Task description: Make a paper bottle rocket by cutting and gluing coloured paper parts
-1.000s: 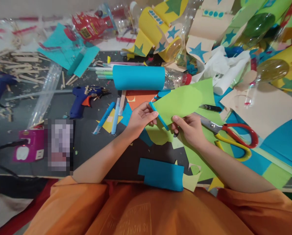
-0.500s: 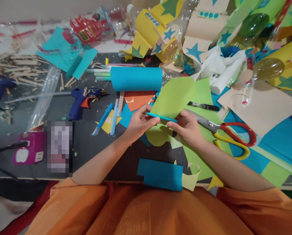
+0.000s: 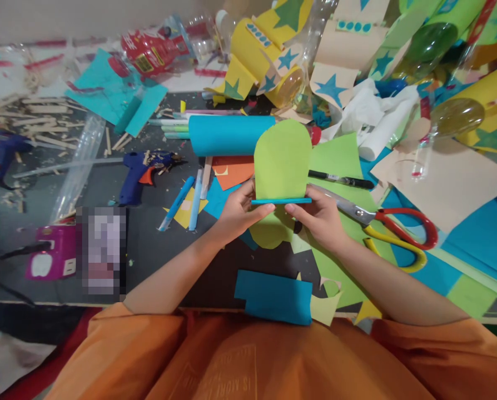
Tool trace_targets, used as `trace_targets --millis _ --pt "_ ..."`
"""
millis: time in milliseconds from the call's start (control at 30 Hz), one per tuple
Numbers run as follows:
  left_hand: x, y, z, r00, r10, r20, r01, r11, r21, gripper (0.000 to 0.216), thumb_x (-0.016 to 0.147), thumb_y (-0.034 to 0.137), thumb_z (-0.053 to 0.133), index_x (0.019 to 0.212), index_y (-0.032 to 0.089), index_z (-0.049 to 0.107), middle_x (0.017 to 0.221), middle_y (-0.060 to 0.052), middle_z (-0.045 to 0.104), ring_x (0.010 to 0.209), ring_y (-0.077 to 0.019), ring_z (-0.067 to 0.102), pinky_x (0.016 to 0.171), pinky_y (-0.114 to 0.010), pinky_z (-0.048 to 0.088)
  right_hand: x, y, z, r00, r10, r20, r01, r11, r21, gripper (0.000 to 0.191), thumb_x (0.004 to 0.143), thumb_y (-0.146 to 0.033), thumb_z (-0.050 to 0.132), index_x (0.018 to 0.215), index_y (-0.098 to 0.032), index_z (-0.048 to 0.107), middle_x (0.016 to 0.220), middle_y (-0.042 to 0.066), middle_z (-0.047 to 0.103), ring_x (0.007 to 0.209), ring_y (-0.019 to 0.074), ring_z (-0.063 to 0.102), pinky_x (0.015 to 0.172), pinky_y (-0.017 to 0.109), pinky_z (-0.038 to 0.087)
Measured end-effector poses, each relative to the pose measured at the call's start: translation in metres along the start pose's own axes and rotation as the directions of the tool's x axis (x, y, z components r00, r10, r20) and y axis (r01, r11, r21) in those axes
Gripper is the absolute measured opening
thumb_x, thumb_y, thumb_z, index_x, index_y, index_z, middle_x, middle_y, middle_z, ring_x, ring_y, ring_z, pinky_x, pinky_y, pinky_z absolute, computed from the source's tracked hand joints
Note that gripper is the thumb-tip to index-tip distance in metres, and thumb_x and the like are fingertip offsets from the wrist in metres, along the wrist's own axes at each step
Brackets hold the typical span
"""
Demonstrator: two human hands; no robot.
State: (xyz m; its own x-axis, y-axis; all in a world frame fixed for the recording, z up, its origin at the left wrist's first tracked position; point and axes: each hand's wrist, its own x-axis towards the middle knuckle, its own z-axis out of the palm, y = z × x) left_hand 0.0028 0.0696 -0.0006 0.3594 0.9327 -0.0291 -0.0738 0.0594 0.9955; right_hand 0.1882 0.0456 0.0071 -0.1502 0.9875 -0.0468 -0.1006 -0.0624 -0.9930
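Both my hands hold a light green paper piece [image 3: 282, 161] with a rounded top, upright above the table. A thin blue strip [image 3: 281, 201] runs along its lower edge. My left hand [image 3: 242, 208] pinches the strip's left end, and my right hand [image 3: 319, 214] pinches its right end; the thumbs are on the near side. Below them lies another rounded green paper piece [image 3: 273, 230]. Scissors [image 3: 367, 216] with red and yellow handles lie just right of my right hand, near a black pen [image 3: 342, 179]. Behind the held piece sits a blue paper-covered cylinder [image 3: 232, 135].
Left are a blue glue gun [image 3: 134, 172], a purple box with a cable [image 3: 52, 253] and a blurred-out rectangle [image 3: 102, 250]. A blue paper piece [image 3: 276, 294] lies at the front edge. Paper-covered bottles [image 3: 336, 50] crowd the back right; wooden sticks [image 3: 44, 111] scatter at left.
The green piece was tilted to the right with its tip leaning over; now it faces me squarely and upright. The blue strip has turned from slanted to nearly level.
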Motion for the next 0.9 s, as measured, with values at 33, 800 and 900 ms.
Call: trace_targets --millis 33,800,900 --pt "-0.0010 -0.0001 -0.0004 1.000 -0.002 0.006 0.002 1.000 0.028 0.046 0.076 0.057 0.076 0.103 0.022 0.064 0.099 -0.006 0.072 0.099 -0.0232 0.071 0.077 -0.031 0.060 0.0001 -0.0008 0.0002 1.000 0.003 0.002 -0.003 1.000 0.002 0.027 0.079 -0.048 0.076 0.090 -0.024 0.070 0.087 0.002 0.072 0.076 0.0173 0.068 0.069 0.034 0.059" --pt "-0.0015 0.0018 0.0037 0.989 -0.142 -0.031 0.143 0.989 0.045 0.042 0.073 0.058 0.077 0.084 0.018 0.073 0.078 -0.006 0.075 0.074 -0.0215 0.073 0.064 -0.031 0.061 -0.0004 -0.0004 0.0001 0.999 0.043 -0.002 -0.043 0.999 -0.030 0.025 0.079 -0.047 0.077 0.088 -0.024 0.076 0.091 0.004 0.077 0.083 0.0212 0.071 0.070 0.037 0.060" --pt "-0.0009 0.0049 0.0049 0.987 -0.153 -0.045 0.154 0.987 0.037 0.043 0.071 0.058 0.079 0.082 0.017 0.072 0.077 -0.006 0.074 0.072 -0.0205 0.073 0.066 -0.031 0.061 -0.0003 -0.0002 0.0004 0.999 0.046 0.000 -0.046 0.999 -0.015 0.024 0.079 -0.046 0.077 0.086 -0.023 0.076 0.089 0.003 0.076 0.080 0.0200 0.071 0.070 0.037 0.060"
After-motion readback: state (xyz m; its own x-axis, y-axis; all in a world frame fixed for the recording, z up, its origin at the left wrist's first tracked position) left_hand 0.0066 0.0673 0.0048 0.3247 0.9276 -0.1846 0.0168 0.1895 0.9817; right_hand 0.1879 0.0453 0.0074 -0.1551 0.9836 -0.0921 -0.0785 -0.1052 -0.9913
